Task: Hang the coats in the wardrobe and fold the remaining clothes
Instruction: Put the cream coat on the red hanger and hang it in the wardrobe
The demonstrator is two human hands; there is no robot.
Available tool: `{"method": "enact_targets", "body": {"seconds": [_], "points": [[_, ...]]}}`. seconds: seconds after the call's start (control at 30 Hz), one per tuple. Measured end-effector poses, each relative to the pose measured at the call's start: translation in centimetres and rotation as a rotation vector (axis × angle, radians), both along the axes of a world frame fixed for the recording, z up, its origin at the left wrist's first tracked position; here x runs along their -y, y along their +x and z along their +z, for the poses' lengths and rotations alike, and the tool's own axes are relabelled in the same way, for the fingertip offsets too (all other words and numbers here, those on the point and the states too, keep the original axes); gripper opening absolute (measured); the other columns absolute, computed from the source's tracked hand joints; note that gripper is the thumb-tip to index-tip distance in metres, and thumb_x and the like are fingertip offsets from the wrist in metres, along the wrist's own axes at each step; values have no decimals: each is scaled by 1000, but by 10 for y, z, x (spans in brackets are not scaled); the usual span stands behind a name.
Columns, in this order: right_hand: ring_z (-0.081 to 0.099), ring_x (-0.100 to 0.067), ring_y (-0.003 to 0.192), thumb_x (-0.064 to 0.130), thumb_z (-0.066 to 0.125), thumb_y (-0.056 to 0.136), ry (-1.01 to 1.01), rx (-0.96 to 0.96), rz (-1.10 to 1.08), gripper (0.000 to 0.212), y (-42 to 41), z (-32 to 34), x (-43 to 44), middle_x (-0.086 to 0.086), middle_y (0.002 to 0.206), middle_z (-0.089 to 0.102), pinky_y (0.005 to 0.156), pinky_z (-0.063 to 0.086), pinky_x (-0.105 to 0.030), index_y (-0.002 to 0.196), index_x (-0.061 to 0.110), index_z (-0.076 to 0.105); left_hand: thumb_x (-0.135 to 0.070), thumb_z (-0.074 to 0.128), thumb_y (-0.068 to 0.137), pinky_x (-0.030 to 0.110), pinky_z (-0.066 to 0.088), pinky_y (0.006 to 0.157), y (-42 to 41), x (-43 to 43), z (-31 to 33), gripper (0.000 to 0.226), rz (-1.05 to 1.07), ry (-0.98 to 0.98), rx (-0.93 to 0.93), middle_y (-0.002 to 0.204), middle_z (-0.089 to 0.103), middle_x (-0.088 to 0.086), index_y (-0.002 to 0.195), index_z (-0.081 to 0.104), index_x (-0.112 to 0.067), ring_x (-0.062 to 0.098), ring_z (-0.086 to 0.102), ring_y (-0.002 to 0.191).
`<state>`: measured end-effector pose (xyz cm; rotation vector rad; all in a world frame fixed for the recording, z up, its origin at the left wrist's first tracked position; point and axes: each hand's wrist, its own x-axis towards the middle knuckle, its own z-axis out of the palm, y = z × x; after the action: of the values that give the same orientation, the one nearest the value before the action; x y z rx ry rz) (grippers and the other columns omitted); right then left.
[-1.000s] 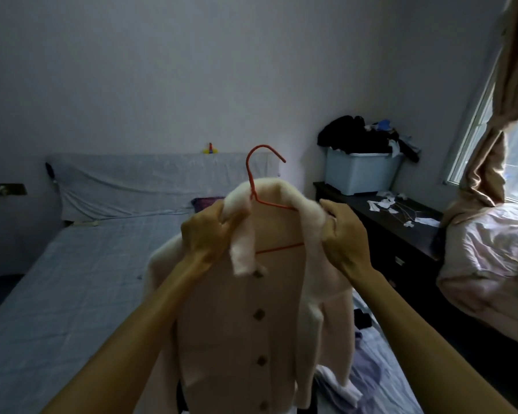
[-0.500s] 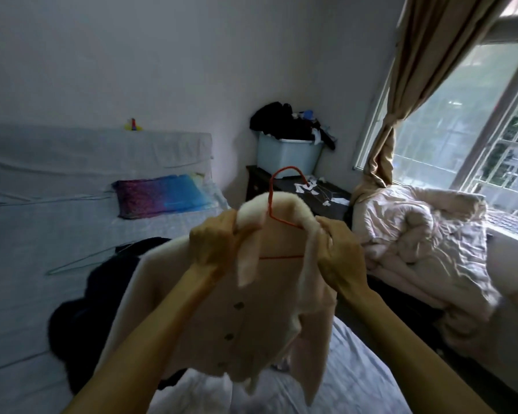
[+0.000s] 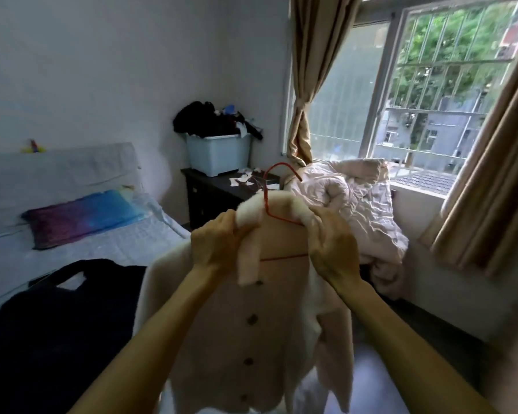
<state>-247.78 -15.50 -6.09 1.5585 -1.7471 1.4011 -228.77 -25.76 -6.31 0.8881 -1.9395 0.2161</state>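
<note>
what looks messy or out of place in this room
The blue bin on the dresser overflows, dark clothes spilling past its rim; white scraps litter the dresser top beside it, and a crumpled quilt is heaped by the window.

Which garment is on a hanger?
The cream buttoned coat, on the red wire hanger. The black garment lies on the bed; other clothes heap in the blue bin.

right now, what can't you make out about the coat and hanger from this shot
Head view only.
Wardrobe: out of frame.
Red wire hanger: its ends lie inside the cream coat.
Coat hem: cut off by the bottom edge.
Left hand and right hand: fingertips buried in the collar.
Black garment on the bed: too dark to name.
</note>
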Motion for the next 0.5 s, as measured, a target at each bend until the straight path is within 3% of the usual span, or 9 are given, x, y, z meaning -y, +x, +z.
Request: {"method": "enact_targets", "body": {"seconds": [0.07, 0.23, 0.5], "points": [[57, -19, 98, 21, 44, 94, 4, -27, -37, 29, -31, -2, -22, -6, 107, 63, 87, 46, -31, 115, 11, 60, -58, 41, 88, 23, 36, 48, -38, -15, 0, 47, -8, -2, 26, 66, 63, 1, 76, 57, -15, 18, 58, 52], [56, -18, 99, 22, 46, 94, 23, -64, -163, 28, -99, -2, -67, -5, 110, 62, 88, 46, -33, 117, 14, 58, -60, 38, 88, 31, 46, 51, -120, -43, -1, 49, -97, 75, 32, 71, 64, 3, 80, 55, -15, 22, 59, 56], [51, -14, 108, 27, 43, 94, 47, -144, -354, 31, -181, 2, -98, -1, 116, 60, 98, 39, -26, 120, 16, 57, -61, 41, 89, 30, 29, 61, -226, -57, 12, 41, -184, 228, 53, 82, 67, 4, 82, 50, -22, 27, 61, 72]]}}
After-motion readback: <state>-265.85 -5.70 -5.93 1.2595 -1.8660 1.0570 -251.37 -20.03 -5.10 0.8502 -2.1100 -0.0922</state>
